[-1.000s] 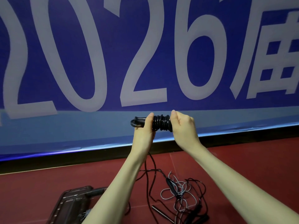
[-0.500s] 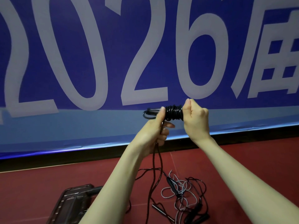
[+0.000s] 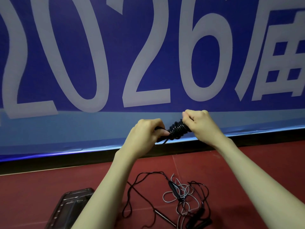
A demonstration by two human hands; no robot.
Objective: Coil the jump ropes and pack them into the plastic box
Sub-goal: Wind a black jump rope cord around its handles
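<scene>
Hands (image 3: pixel 148 131) (image 3: pixel 198 124) – coiled rope (image 3: pixel 177 129) rising rightward

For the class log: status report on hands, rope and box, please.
Left hand and right hand both grip the coiled black rope, held up. Box on floor, no coil visible inside. Loose ropes tangled beside it.

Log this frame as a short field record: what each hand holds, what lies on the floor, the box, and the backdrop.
left hand: left hand pinches the loose end of the black jump rope beside the coil
right hand: right hand grips the tightly wound black jump rope coil
floor: tangle of loose black and grey jump ropes on the red floor
box: dark plastic box at lower left, partly behind the left forearm; contents unclear
backdrop: blue banner with large white numerals
</scene>
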